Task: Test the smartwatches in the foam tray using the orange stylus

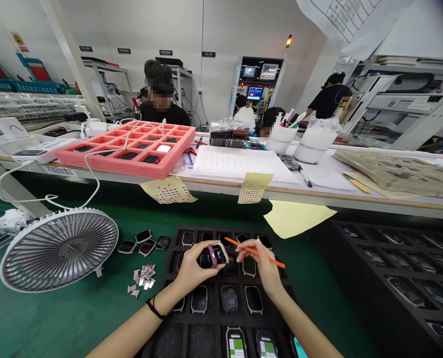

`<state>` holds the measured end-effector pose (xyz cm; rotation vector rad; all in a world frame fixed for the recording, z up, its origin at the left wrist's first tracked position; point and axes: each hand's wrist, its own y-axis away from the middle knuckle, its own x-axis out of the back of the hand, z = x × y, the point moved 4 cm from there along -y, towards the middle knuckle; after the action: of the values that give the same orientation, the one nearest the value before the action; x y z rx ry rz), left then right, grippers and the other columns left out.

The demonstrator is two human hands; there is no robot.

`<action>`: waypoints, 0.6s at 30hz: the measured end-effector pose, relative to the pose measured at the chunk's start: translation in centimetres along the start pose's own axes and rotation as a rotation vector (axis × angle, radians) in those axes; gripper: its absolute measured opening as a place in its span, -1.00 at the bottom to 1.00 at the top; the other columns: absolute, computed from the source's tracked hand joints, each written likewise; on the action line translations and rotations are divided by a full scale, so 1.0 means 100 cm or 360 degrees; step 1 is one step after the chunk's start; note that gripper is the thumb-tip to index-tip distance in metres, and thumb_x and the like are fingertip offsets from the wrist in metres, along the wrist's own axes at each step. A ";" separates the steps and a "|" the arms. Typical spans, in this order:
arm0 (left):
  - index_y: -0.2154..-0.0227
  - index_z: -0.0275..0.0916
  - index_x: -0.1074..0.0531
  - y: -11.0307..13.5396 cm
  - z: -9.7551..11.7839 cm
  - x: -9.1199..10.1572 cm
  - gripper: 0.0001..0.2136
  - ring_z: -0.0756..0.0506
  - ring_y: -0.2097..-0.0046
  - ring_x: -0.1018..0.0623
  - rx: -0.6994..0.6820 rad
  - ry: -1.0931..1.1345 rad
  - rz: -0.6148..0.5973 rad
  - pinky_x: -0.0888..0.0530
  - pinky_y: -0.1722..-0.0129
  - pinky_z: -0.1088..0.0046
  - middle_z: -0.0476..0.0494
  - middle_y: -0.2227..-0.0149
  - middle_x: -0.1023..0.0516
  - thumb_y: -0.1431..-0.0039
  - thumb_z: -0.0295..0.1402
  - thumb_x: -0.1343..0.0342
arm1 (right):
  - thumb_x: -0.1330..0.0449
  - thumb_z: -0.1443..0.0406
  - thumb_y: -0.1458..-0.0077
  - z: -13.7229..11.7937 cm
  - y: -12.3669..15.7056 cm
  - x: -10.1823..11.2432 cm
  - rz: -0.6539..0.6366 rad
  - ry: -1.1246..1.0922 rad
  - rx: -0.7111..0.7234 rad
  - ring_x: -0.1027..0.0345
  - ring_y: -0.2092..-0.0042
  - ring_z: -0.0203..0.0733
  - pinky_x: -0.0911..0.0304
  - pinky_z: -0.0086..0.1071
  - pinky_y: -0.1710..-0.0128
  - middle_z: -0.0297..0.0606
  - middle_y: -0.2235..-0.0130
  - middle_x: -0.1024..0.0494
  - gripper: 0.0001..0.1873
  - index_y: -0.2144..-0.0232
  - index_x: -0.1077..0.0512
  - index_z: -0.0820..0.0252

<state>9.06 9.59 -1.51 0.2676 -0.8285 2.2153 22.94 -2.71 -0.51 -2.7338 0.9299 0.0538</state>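
My left hand [191, 271] is closed round a small dark watch body [214, 256] with a purple finger cot on one finger, held above a black foam tray [176, 233]. My right hand [262, 266] pinches a thin orange stick [255, 252], whose tip points at the watch body. The tray's pockets hold several watch bodies [253, 298], some with lit green screens [237, 346] at the near edge.
A white desk fan [59, 248] lies on the green mat at left, beside several loose watch bodies [144, 242] and small peeled tabs [143, 278]. Another black tray [400, 273] sits at right. A pink foam tray [132, 149] and papers rest on the raised shelf. Other people work beyond.
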 end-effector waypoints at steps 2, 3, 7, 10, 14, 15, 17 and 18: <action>0.12 -0.21 -0.42 0.001 0.000 -0.001 -0.59 -0.21 0.09 -0.54 0.0012 0.0054 -0.0016 -0.47 0.08 0.22 -0.20 0.12 -0.56 0.11 -0.38 -0.29 | 0.04 0.04 -0.21 -0.007 0.004 0.004 0.0086 0.0012 0.0150 -0.35 0.52 -0.17 -0.25 -0.23 0.40 -0.22 0.57 -0.50 -0.49 0.57 -0.52 0.15; 0.12 -0.21 -0.42 0.001 0.001 -0.001 -0.59 -0.21 0.10 -0.54 0.0013 0.0076 -0.0025 -0.48 0.08 0.23 -0.20 0.12 -0.56 0.11 -0.37 -0.28 | 0.03 0.06 -0.21 -0.009 0.006 0.006 0.0127 0.0020 0.0211 -0.34 0.53 -0.15 -0.24 -0.23 0.41 -0.23 0.63 -0.46 -0.47 0.63 -0.51 0.14; 0.12 -0.22 -0.43 0.002 0.001 -0.003 -0.59 -0.20 0.11 -0.55 0.0006 0.0099 -0.0056 -0.49 0.07 0.24 -0.20 0.14 -0.57 0.12 -0.39 -0.29 | 0.03 0.06 -0.21 -0.008 0.011 0.009 0.0274 -0.0035 0.0288 -0.32 0.57 -0.13 -0.18 -0.25 0.54 -0.23 0.68 -0.43 -0.45 0.69 -0.48 0.12; 0.11 -0.21 -0.43 0.003 0.001 -0.004 -0.58 -0.20 0.11 -0.55 -0.0011 0.0099 -0.0057 -0.49 0.07 0.24 -0.20 0.13 -0.56 0.12 -0.39 -0.29 | 0.02 0.06 -0.20 -0.004 0.010 0.009 0.0251 -0.0026 0.0254 -0.31 0.59 -0.16 -0.19 -0.25 0.55 -0.22 0.64 -0.47 -0.47 0.68 -0.48 0.11; 0.11 -0.22 -0.43 0.003 0.001 -0.004 -0.58 -0.20 0.11 -0.54 -0.0025 0.0092 -0.0065 -0.48 0.07 0.24 -0.20 0.14 -0.56 0.12 -0.39 -0.29 | 0.03 0.07 -0.21 -0.003 0.009 0.008 0.0217 -0.0023 0.0236 -0.32 0.58 -0.16 -0.20 -0.24 0.53 -0.22 0.63 -0.49 -0.47 0.68 -0.48 0.11; 0.12 -0.22 -0.43 0.003 0.002 -0.004 -0.59 -0.20 0.11 -0.54 -0.0025 0.0090 -0.0076 -0.48 0.07 0.23 -0.20 0.14 -0.56 0.12 -0.39 -0.29 | 0.03 0.07 -0.21 -0.003 0.009 0.008 0.0223 -0.0030 0.0246 -0.32 0.58 -0.16 -0.20 -0.24 0.53 -0.22 0.63 -0.49 -0.47 0.68 -0.48 0.11; 0.12 -0.22 -0.43 0.003 0.003 -0.005 -0.59 -0.20 0.10 -0.54 -0.0030 0.0091 -0.0094 -0.48 0.06 0.23 -0.21 0.14 -0.56 0.11 -0.40 -0.28 | 0.03 0.07 -0.21 -0.005 0.009 0.008 0.0252 -0.0050 0.0271 -0.33 0.57 -0.15 -0.20 -0.24 0.53 -0.23 0.65 -0.47 -0.46 0.68 -0.48 0.11; 0.12 -0.22 -0.43 0.004 0.003 -0.005 -0.59 -0.20 0.10 -0.54 -0.0034 0.0092 -0.0097 -0.47 0.06 0.23 -0.21 0.13 -0.56 0.11 -0.41 -0.28 | 0.04 0.07 -0.21 -0.006 0.010 0.008 0.0265 -0.0062 0.0279 -0.33 0.57 -0.15 -0.19 -0.24 0.53 -0.23 0.66 -0.47 -0.45 0.68 -0.48 0.10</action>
<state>9.12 8.91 -1.62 0.2151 -0.8019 2.1460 22.98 -4.07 -0.22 -2.4830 1.0943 0.0535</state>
